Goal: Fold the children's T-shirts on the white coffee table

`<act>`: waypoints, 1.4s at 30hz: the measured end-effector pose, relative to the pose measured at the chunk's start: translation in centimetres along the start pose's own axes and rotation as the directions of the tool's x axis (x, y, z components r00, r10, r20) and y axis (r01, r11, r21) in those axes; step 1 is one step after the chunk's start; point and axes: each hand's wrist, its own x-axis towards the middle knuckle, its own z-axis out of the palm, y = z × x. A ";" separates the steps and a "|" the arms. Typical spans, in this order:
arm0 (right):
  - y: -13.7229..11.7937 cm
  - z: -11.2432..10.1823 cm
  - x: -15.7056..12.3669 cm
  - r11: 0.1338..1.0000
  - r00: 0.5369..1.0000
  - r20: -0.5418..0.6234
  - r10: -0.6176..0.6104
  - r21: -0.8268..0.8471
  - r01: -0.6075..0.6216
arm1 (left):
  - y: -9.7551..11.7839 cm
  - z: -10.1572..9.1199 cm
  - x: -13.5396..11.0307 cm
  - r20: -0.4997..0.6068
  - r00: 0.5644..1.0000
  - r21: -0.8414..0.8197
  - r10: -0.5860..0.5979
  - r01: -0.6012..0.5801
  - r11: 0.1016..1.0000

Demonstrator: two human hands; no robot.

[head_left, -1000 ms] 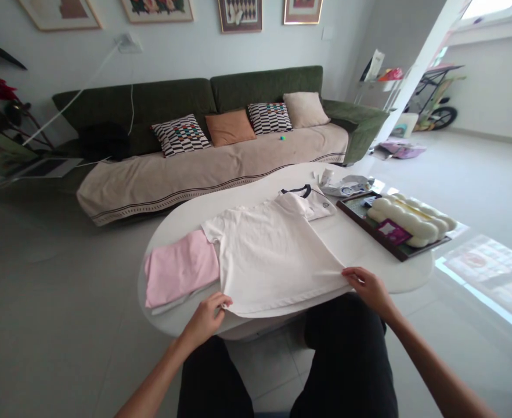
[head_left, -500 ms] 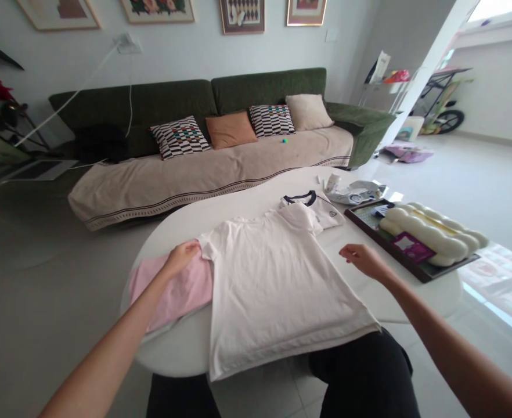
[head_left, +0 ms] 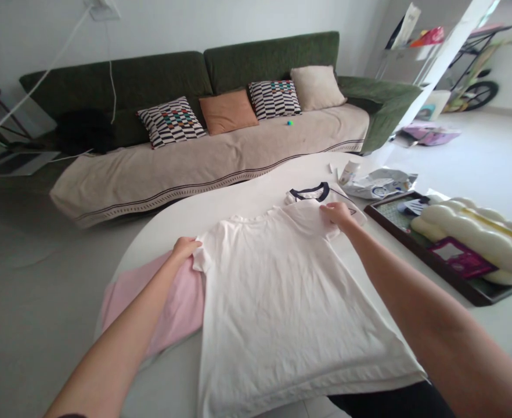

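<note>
A white T-shirt [head_left: 277, 290] lies spread over the table, its neck away from me and its hem hanging over the near edge. My left hand [head_left: 186, 248] pinches the tip of its left sleeve. At the other sleeve, my right hand [head_left: 336, 213] has its fingers closed on the fabric near the shoulder. Folded pink cloth [head_left: 173, 313] sits under my left forearm, partly hidden by it. Beyond the right sleeve is a folded white shirt with a dark collar [head_left: 310, 190], partly covered by the T-shirt.
The white table [head_left: 151, 238] has a rounded edge. On its right stands a dark tray [head_left: 434, 255] holding a cream puffy object [head_left: 478, 232]. A crumpled plastic bag [head_left: 382, 183] and a small white bottle [head_left: 350, 171] lie behind. A green sofa [head_left: 164, 75] stands beyond.
My right hand has moved from beside the T-shirt, over the table, to its right sleeve and closed on it. My left hand stays at the left sleeve. The view has shifted closer and lower.
</note>
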 end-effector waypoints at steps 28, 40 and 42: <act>-7.0 3.7 -1.6 0.591 0.793 0.344 -0.503 -0.532 0.606 | 2.6 2.0 3.4 0.146 0.939 0.447 0.312 -0.344 0.826; -11.4 3.2 0.7 0.766 0.933 0.040 -0.357 -0.559 0.317 | 5.6 0.5 4.9 0.023 0.879 0.649 0.477 -0.376 0.662; -12.4 4.1 -1.9 0.767 0.921 0.063 -0.384 -0.533 0.356 | 5.9 1.6 3.8 -0.038 0.882 0.706 0.470 -0.309 0.638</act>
